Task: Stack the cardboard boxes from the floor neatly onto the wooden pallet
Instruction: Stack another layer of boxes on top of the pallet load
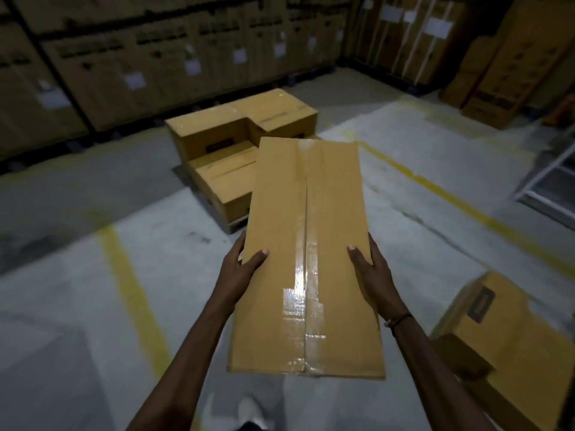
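Observation:
I carry a long taped cardboard box [306, 253] in the air in front of me. My left hand [241, 269] grips its left side with the thumb on top, and my right hand [371, 269] grips its right side the same way. Ahead, three boxes sit on the pallet [231, 227], of which only a pale corner shows: a near one [227, 181], a far left one [207, 132] and a far right one [275, 115]. Another box [501, 334] lies on the floor at the lower right.
Tall stacks of cartons [155, 57] line the back wall and the right corner [513, 63]. Yellow lines [133, 293] cross the grey concrete floor. A metal frame [547, 181] lies at the right edge. My white shoe [252, 409] shows below the box.

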`<state>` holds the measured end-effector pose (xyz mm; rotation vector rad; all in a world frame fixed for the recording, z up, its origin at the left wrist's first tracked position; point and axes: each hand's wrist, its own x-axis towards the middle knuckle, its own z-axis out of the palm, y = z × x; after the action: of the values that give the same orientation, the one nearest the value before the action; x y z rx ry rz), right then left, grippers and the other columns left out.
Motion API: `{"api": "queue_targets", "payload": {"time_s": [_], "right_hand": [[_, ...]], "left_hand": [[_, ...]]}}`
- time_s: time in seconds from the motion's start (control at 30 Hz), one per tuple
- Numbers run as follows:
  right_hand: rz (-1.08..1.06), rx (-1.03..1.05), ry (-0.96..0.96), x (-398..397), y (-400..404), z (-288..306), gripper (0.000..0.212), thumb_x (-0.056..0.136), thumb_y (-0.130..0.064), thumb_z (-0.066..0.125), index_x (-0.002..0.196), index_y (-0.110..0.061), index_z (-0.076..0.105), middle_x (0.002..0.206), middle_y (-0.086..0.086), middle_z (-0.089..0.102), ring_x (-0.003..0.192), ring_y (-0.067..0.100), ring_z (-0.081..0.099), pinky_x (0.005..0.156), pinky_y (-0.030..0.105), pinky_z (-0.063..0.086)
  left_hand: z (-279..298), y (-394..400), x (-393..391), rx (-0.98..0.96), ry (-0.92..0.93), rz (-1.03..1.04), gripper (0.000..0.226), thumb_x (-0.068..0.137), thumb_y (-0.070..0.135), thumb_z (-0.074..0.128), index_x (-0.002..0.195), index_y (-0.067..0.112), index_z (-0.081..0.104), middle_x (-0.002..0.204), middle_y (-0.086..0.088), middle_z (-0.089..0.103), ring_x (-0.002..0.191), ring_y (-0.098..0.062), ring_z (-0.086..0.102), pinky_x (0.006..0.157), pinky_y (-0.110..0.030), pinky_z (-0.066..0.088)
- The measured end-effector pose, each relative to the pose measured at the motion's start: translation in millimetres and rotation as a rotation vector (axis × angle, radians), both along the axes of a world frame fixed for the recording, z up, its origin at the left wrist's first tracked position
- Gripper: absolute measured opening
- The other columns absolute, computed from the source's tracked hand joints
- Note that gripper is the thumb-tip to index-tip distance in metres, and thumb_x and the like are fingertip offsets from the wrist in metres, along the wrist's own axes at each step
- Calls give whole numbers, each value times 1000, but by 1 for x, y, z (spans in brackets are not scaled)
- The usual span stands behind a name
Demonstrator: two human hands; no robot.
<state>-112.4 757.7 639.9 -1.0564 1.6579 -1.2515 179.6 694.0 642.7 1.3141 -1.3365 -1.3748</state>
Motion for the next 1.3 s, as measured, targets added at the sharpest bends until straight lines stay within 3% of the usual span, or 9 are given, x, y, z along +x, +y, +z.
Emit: {"api": "queue_targets", "payload": {"time_s": [0.23, 0.4, 0.57, 0.67, 0.77, 0.83, 0.93, 1.1, 1.3], "right_hand": [[280, 18, -5, 120, -117, -8, 59, 101, -55, 60, 156, -45, 42, 146, -20, 59, 132, 3, 58, 114, 43, 48], [442, 18, 5, 197, -192, -13, 58, 101, -57, 59, 155, -45, 42, 145, -19, 60, 132, 3, 57, 114, 44, 49], [597, 28, 8, 268, -277, -26, 65, 96, -66, 61, 155, -46, 42, 147, -19, 58, 133, 5, 57, 114, 46, 48], [678, 24, 5, 309, -334, -29, 65, 99, -61, 59, 158, -46, 36, 148, -19, 56, 131, 1, 56, 110, 36, 50], [762, 8, -36, 347, -392, -25, 59, 102, -51, 58, 157, -45, 37, 144, -22, 57, 127, -5, 57, 97, 19, 52], [795, 32, -47, 368, -433, -24, 60, 101, -53, 60, 157, -42, 39, 145, -14, 59, 126, 6, 62, 98, 29, 57], [850, 51, -36, 398, -492, -20, 67, 94, -69, 63, 154, -49, 40, 144, -13, 61, 124, 12, 65, 102, 48, 58], [927, 32, -45, 449, -577, -12, 69, 91, -74, 63, 152, -52, 42, 143, -16, 62, 125, 10, 65, 103, 50, 57], [964, 40, -3, 507, -662, -22, 69, 94, -71, 60, 156, -49, 37, 146, -13, 59, 127, 12, 62, 105, 50, 56]], "left_hand": [[-2, -37, 129, -18, -11, 276, 60, 94, 45, 73, 148, 52, 47, 138, 25, 61, 122, -5, 64, 100, -45, 57], [-4, -64, 197, -11, -32, 457, 56, 96, 39, 73, 143, 54, 47, 134, 34, 59, 119, 9, 60, 106, -41, 52], [-15, -104, 260, 30, -71, 617, 67, 93, 48, 73, 152, 43, 42, 146, 16, 57, 127, -9, 60, 109, -51, 50], [-20, -139, 292, 32, -85, 692, 69, 92, 51, 73, 152, 43, 42, 146, 15, 57, 127, -10, 60, 108, -50, 51], [-22, -182, 318, 4, -66, 760, 67, 91, 47, 74, 151, 41, 45, 144, 14, 59, 120, -3, 63, 94, -33, 57], [-17, -211, 332, -12, -62, 799, 66, 92, 43, 74, 151, 39, 46, 143, 14, 59, 117, 1, 63, 85, -21, 56], [-4, -252, 353, -24, -56, 857, 64, 94, 39, 74, 151, 37, 46, 142, 14, 59, 119, 1, 62, 86, -22, 55], [5, -315, 391, -23, -55, 929, 65, 93, 42, 75, 151, 37, 45, 143, 12, 59, 128, -9, 59, 99, -37, 55], [0, -392, 444, 0, -60, 976, 64, 93, 42, 75, 150, 36, 46, 142, 9, 58, 127, -11, 58, 99, -38, 53]]}}
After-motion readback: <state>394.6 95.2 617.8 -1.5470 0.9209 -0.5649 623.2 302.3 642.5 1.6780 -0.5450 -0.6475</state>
